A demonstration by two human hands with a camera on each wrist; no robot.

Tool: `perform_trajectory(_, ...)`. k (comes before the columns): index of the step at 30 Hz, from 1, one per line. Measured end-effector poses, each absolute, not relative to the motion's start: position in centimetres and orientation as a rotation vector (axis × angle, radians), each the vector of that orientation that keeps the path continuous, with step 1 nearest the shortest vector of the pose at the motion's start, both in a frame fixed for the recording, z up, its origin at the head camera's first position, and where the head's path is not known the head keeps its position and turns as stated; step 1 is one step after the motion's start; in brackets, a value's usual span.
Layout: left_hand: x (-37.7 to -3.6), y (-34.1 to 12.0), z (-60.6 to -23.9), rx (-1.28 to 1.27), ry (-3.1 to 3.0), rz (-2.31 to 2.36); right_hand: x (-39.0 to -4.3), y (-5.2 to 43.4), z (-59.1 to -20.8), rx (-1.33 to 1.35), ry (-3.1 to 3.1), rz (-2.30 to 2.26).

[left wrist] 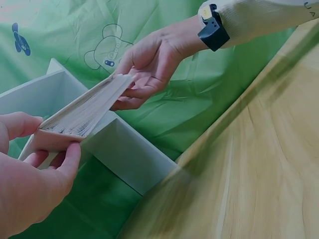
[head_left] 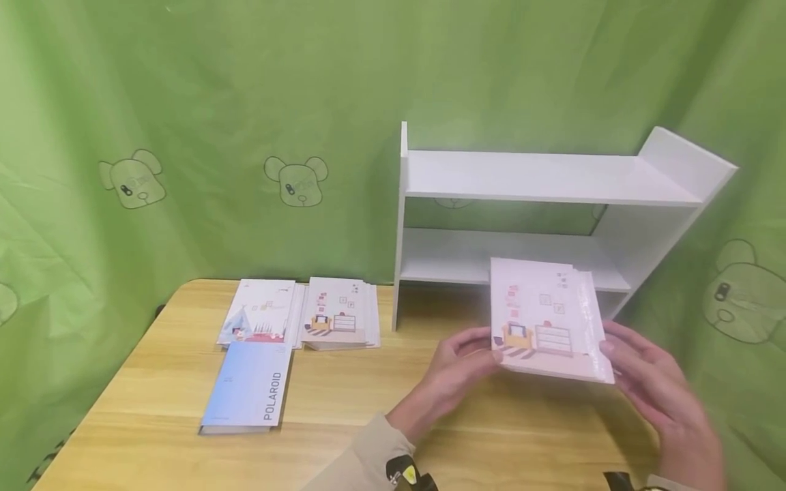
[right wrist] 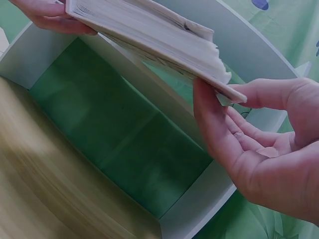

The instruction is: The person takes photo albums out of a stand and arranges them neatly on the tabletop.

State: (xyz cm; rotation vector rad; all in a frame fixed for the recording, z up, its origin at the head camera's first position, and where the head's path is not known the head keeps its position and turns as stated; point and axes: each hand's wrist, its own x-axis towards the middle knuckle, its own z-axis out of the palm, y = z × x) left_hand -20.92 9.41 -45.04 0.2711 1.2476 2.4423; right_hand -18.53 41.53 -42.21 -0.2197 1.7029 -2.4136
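Note:
A thick book with a pale pink cover showing a furnished room (head_left: 546,320) is held up above the wooden table (head_left: 344,402), in front of the white shelf's lower opening. My left hand (head_left: 475,349) pinches its left edge, thumb on top and fingers underneath (left wrist: 65,159). My right hand (head_left: 620,354) grips the opposite edge, its fingers curled round the book's end (right wrist: 212,107). The left wrist view shows the book's page edges (left wrist: 84,112) spanning between both hands. In the right wrist view the book (right wrist: 149,35) is tilted over the shelf.
A white two-tier shelf (head_left: 540,177) stands at the table's back right. Two stacks of illustrated books (head_left: 260,315) (head_left: 338,320) lie at the back left, with a blue POLAROID book (head_left: 248,389) in front of them. Green cloth hangs all round.

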Motion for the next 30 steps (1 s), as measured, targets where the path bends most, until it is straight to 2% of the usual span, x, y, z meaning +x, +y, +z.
perform_trajectory(7,-20.7,8.3,-45.1,0.294,1.241,2.429,-19.2,41.1,-42.4,-0.382,1.685,-2.374)
perform_trajectory(30,-21.2,7.4,-45.3,0.258,1.221,2.428,-18.9,40.6,-43.3,-0.584,1.553,-2.312)
